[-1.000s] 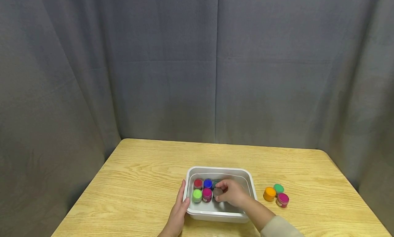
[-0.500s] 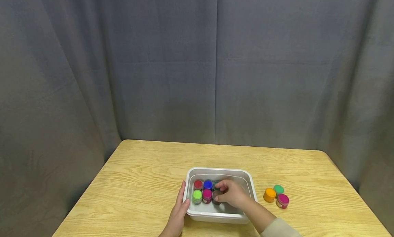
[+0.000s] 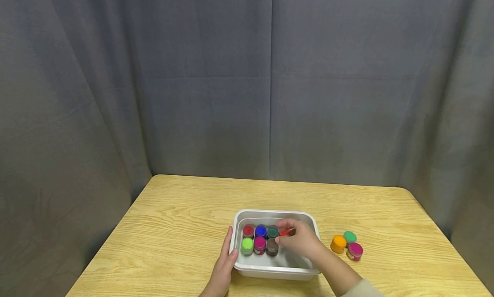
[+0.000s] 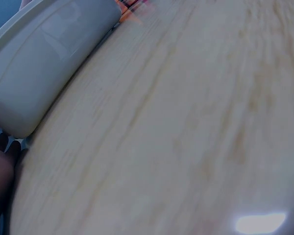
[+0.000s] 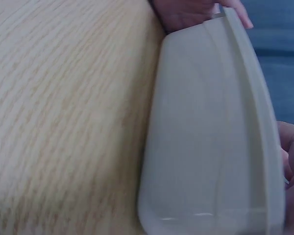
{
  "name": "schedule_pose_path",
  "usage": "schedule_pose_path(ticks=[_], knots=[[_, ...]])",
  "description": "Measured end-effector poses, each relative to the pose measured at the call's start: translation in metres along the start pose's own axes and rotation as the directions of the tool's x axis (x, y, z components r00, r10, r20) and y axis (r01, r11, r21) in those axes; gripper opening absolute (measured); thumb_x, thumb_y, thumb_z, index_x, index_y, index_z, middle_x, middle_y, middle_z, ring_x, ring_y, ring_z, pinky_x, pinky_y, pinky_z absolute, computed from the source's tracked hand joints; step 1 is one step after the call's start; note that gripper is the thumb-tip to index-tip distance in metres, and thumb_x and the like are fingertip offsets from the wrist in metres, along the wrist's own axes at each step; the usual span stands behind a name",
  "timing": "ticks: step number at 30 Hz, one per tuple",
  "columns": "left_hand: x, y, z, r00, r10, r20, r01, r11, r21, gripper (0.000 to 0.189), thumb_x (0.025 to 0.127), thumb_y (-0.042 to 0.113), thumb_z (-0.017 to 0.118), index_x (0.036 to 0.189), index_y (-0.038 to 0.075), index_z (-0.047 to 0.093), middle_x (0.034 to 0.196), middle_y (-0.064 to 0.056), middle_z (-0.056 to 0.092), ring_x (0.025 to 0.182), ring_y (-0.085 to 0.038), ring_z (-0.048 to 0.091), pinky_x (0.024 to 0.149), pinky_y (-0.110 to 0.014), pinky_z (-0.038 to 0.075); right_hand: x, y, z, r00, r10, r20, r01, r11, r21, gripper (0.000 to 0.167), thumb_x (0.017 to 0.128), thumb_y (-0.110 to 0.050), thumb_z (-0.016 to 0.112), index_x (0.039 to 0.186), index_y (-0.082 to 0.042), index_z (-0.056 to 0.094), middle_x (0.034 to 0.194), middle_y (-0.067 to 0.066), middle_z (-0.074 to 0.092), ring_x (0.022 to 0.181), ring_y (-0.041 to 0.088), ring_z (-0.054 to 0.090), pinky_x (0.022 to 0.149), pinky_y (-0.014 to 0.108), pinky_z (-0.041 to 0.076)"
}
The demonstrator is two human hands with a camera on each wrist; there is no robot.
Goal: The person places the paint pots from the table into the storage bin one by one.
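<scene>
A white rectangular tray [image 3: 275, 270] stands on the table. My left hand [image 3: 222, 265] holds its left side, thumb over the rim and fingers along the outer wall. Inside, small paint jars stand in two rows: red [image 3: 248, 231], blue [image 3: 260, 232] and dark green [image 3: 272, 232] behind, lime [image 3: 247, 246], magenta [image 3: 260, 245] and dark brown [image 3: 272, 247] in front. My right hand [image 3: 302, 241] hovers over the tray's right part, fingers apart, just right of the dark jars. A small red sliver [image 3: 286, 232] shows between its fingers; I cannot tell what it is.
On the wooden table [image 3: 185, 228], right of the tray, three more jars stand close together: orange [image 3: 338, 243], green [image 3: 350, 237] and magenta [image 3: 354, 251]. A grey curtain [image 3: 208, 95] hangs behind the table and along both sides.
My right hand has let go of the dark brown jar and drawn back to the right, uncovering it and the dark green jar. The left hand has stayed on the tray.
</scene>
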State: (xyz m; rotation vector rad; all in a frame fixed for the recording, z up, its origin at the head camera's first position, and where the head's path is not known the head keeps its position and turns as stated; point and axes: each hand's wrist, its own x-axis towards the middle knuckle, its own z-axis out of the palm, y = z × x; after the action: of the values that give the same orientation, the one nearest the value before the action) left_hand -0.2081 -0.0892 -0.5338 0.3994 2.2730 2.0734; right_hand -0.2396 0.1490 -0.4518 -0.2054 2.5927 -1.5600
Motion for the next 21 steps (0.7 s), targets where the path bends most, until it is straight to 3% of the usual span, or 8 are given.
schedule_pose_path(ticks=[4, 13, 21], knots=[[0.0, 0.001, 0.0, 1.0, -0.008, 0.003, 0.008, 1.0, 0.0, 0.059, 0.107, 0.028, 0.031, 0.159, 0.017, 0.007, 0.166, -0.016, 0.003, 0.151, -0.044, -0.002, 0.115, -0.069, 0.0, -0.006, -0.005, -0.009, 1.0, 0.02, 0.001, -0.02, 0.999, 0.037, 0.04, 0.081, -0.007, 0.077, 0.118, 0.001, 0.066, 0.11, 0.019, 0.069, 0.084, 0.018, 0.056, 0.069, 0.025, 0.05], [0.0, 0.0, 0.0, 1.0, -0.013, 0.012, 0.013, 1.0, -0.021, 0.059, 0.107, 0.029, 0.032, 0.159, 0.016, 0.006, 0.166, -0.016, 0.002, 0.151, -0.043, -0.004, 0.116, -0.068, -0.001, -0.017, -0.008, -0.029, 0.999, 0.015, -0.038, -0.014, 0.999, 0.037, 0.044, 0.082, -0.007, 0.077, 0.123, 0.001, 0.064, 0.11, 0.019, 0.066, 0.085, 0.015, 0.063, 0.073, 0.023, 0.057], [0.0, 0.0, 0.0, 1.0, 0.001, 0.011, -0.001, 1.0, -0.019, 0.059, 0.107, 0.028, 0.031, 0.159, 0.014, 0.007, 0.166, -0.017, 0.002, 0.15, -0.044, -0.004, 0.116, -0.068, -0.001, -0.028, -0.004, -0.051, 0.993, 0.071, -0.093, -0.069, 0.997, 0.025, 0.048, 0.084, -0.014, 0.077, 0.127, 0.0, 0.061, 0.117, 0.018, 0.064, 0.091, 0.015, 0.06, 0.073, 0.025, 0.056]])
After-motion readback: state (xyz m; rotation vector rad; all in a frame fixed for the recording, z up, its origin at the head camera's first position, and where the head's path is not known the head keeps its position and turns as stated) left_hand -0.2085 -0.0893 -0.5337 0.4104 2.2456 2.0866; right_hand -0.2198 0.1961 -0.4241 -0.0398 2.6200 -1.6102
